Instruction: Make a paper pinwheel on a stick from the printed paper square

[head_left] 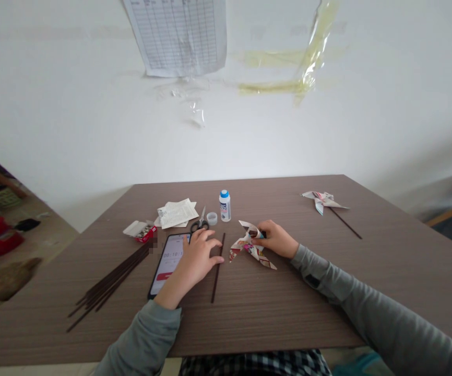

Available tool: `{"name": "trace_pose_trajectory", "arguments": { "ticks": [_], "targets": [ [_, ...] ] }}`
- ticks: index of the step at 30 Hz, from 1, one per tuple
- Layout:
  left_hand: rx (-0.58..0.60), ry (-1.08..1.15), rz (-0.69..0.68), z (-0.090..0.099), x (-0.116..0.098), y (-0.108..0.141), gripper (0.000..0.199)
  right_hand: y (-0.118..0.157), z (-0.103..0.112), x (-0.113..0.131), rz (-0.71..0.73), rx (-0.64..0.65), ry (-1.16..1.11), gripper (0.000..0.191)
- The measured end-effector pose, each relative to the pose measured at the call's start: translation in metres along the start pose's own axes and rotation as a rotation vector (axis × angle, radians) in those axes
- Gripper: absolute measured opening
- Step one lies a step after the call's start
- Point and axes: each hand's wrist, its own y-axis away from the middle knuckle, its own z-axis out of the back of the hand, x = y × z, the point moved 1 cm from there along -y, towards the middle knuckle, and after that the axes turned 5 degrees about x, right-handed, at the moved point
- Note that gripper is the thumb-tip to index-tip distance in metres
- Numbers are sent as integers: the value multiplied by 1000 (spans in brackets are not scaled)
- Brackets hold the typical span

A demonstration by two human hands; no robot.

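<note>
My right hand (276, 238) has its thumb and fingers closed on one blade of a patterned paper pinwheel (247, 245), which rests at the middle of the table. Over the top part of a phone (167, 266) with a timer on its screen, my left hand (198, 258) has its fingers spread and holds nothing. Its thumb and fingertips are beside or just above a single dark stick (218, 269), which lies between my two hands. Whether they touch it is hard to tell.
On the brown table (288, 318) are a white bottle with a blue cap (225, 206), a small clear cup (212, 218), scissors (200, 223), paper squares (177, 213), an open red box (143, 231), dark sticks (112, 279) at left and another pinwheel (323, 200) at right.
</note>
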Motion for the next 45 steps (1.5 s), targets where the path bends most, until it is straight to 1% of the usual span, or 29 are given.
{"name": "trace_pose_trajectory", "arguments": {
  "ticks": [3, 6, 9, 12, 15, 19, 22, 26, 31, 34, 40, 45],
  "targets": [
    [-46, 14, 27, 0, 0, 0, 29, 2, 3, 1, 16, -29, -67, 8],
    [-131, 12, 53, -2, -4, 0, 20, 4, 4, 2, 17, -40, -87, 9],
    [-175, -26, 59, -8, -10, 1, 17, 4, 6, 3, 1, -40, -84, 8],
    [-165, -55, 59, -12, -15, 2, 21, 5, 8, 4, 7, -38, -94, 9],
    [-155, -58, 53, -14, -17, 3, 22, 5, 10, 6, 45, -21, -98, 4],
    [-146, -44, 64, -15, -18, 1, 18, 5, 13, 4, 75, -39, -51, 14],
    [-156, -21, 69, -16, -16, -2, 23, 6, 12, 0, 93, -59, -16, 15],
    [-170, 8, 57, -19, -13, -9, 28, 8, 11, -3, 177, -60, 14, 10],
    [-174, 28, 78, -25, -13, -16, 28, 13, 13, 0, 262, -47, 91, 22],
    [-183, 25, 87, -29, -14, -18, 26, 15, 14, 1, 289, -48, 116, 20],
    [-213, 81, 80, -27, -21, -18, 23, 18, 14, -3, 292, -58, 127, 13],
    [-227, 160, 42, -28, -24, -18, 27, 22, 13, -3, 305, -74, 138, 16]
  ]
}}
